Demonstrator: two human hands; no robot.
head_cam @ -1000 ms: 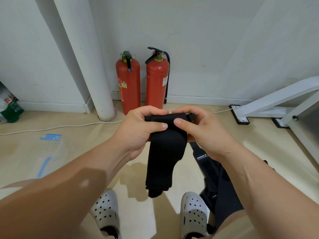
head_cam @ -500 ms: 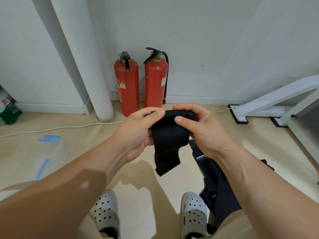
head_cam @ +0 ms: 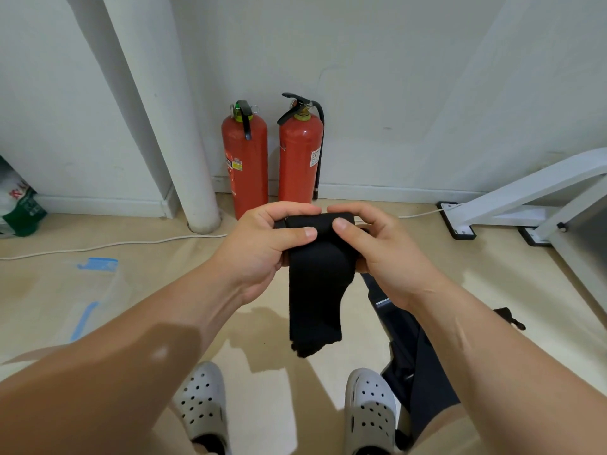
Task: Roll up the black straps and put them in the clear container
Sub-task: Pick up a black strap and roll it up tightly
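A wide black strap (head_cam: pixel 315 290) is held in front of me above the floor. Its top end is wound into a roll between both hands, and the loose tail hangs down toward my feet. My left hand (head_cam: pixel 262 247) grips the roll's left side, thumb across the front. My right hand (head_cam: pixel 377 251) pinches the right side with thumb and curled fingers. More black straps (head_cam: pixel 404 343) lie on the floor under my right forearm, partly hidden. The clear container (head_cam: pixel 95 290) with blue clips sits on the floor at the left.
Two red fire extinguishers (head_cam: pixel 246 159) stand against the wall behind my hands, next to a white pillar (head_cam: pixel 184 159). A white cable (head_cam: pixel 98 246) runs along the floor. White frame legs (head_cam: pixel 525 195) stand at the right. My feet in grey clogs (head_cam: pixel 371 412) are below.
Both hands have kept turning the roll at the strap's top. The hanging tail is shorter than one second ago and has swung a little.
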